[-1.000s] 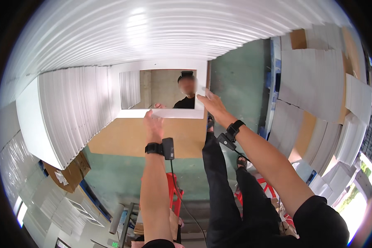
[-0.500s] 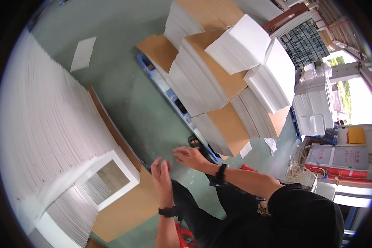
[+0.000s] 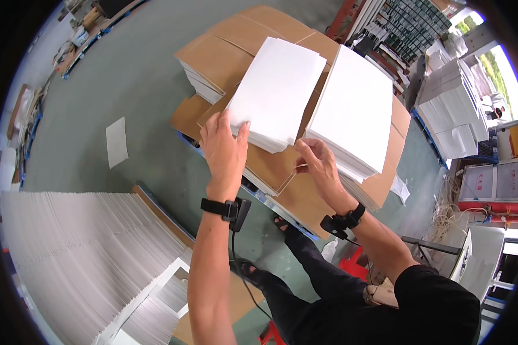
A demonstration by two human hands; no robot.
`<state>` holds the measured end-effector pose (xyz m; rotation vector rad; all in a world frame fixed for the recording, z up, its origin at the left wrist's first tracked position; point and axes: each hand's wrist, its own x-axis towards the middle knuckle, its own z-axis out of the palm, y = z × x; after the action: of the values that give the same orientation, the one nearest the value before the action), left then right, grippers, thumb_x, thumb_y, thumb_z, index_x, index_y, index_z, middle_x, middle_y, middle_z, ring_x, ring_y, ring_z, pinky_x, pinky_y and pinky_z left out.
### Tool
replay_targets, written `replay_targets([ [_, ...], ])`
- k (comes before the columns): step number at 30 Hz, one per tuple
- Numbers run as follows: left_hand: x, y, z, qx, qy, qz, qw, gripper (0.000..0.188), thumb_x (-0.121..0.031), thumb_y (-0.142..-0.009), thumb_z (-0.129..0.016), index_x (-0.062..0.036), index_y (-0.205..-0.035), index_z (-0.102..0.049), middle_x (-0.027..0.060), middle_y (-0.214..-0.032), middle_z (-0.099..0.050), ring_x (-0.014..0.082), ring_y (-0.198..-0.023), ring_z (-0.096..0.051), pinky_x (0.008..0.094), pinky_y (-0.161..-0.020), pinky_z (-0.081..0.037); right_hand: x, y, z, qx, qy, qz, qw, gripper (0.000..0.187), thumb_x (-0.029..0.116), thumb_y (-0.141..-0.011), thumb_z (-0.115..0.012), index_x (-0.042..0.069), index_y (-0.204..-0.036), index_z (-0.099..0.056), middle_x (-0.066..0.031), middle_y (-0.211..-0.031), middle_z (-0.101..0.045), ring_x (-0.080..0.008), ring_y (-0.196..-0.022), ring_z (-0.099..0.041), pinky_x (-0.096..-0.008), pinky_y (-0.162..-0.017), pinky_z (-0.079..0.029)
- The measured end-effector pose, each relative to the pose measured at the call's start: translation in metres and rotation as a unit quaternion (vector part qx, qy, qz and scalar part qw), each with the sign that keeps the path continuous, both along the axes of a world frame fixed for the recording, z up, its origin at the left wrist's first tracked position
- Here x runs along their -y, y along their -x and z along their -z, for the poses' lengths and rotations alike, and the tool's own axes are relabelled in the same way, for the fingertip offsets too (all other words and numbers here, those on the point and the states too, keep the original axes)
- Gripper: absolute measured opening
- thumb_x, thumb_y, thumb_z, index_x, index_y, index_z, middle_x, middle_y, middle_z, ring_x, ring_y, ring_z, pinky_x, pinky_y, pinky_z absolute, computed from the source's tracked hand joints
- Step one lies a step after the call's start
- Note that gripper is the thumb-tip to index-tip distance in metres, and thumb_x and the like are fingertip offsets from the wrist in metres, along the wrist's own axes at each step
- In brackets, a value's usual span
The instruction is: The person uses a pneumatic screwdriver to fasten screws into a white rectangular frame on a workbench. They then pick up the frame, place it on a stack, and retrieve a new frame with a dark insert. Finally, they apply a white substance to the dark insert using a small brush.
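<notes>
Pointing lengthwise toward one o'clock, the rectangular stack of white, paper-like sheets [image 3: 277,92] has the spread-fingered left hand [image 3: 223,150] at seven o'clock, the right hand [image 3: 321,168], grip indeterminable, at five.

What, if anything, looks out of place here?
A white sheet lies alone on the floor, left of the white stacks; it looks stray beside so much piled material. A white scrap lies loose on the floor to their right.

White sheet [image 3: 117,142] on green floor [image 3: 155,86], red stool [image 3: 354,265], tangled cables [image 3: 441,211], white bundles [image 3: 452,112] on blue pallet [image 3: 428,138]
</notes>
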<state>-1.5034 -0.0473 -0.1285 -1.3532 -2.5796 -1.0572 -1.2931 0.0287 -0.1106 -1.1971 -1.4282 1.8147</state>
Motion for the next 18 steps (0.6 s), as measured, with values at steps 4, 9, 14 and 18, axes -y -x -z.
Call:
replay_targets([
  [4,-0.013,-0.016,0.005,-0.055,-0.032,-0.008,0.998,0.049,-0.027,-0.092,-0.076,-0.0003,-0.13,-0.06,0.0201,-0.131,-0.061,0.0381,-0.122,-0.057,0.0487,-0.101,-0.047,-0.03,0.0,0.022,0.017,0.025,-0.041,0.999,0.034,0.033,-0.103,-0.066,-0.001,-0.105,-0.062,-0.0073,-0.085,-0.065,-0.0141,-0.069,-0.062,-0.0287,-0.063,-0.054],
  [9,-0.01,-0.003,0.018,-0.06,-0.071,0.029,0.995,0.043,-0.02,-0.094,-0.074,0.0015,-0.128,-0.061,0.0234,-0.13,-0.063,0.0423,-0.12,-0.058,0.0497,-0.103,-0.046,-0.021,0.007,0.028,-0.055,0.044,-0.002,0.998,0.026,0.029,-0.106,-0.062,0.003,-0.106,-0.059,-0.0039,-0.083,-0.066,-0.0111,-0.072,-0.064,-0.026,-0.068,-0.054],
  [14,-0.008,-0.013,-0.002,-0.034,-0.087,0.04,0.995,0.051,-0.029,-0.107,-0.054,0.0001,-0.148,-0.046,0.0237,-0.15,-0.048,0.0411,-0.138,-0.046,0.0496,-0.113,-0.039,-0.036,-0.014,-0.032,-0.137,-0.059,-0.023,0.989,0.017,0.018,-0.108,-0.056,0.002,-0.11,-0.05,-0.001,-0.088,-0.057,-0.0063,-0.075,-0.057,-0.0243,-0.071,-0.049],
  [18,0.023,-0.036,-0.028,0.11,-0.174,0.004,0.979,0.052,-0.026,-0.108,-0.053,0.0024,-0.15,-0.042,0.0242,-0.151,-0.048,0.039,-0.139,-0.047,0.0478,-0.114,-0.039,-0.025,-0.054,-0.065,-0.12,-0.147,-0.068,0.98,0.014,0.016,-0.108,-0.054,0.003,-0.114,-0.053,-0.0005,-0.08,-0.053,-0.0082,-0.07,-0.057,-0.0248,-0.067,-0.048],
])
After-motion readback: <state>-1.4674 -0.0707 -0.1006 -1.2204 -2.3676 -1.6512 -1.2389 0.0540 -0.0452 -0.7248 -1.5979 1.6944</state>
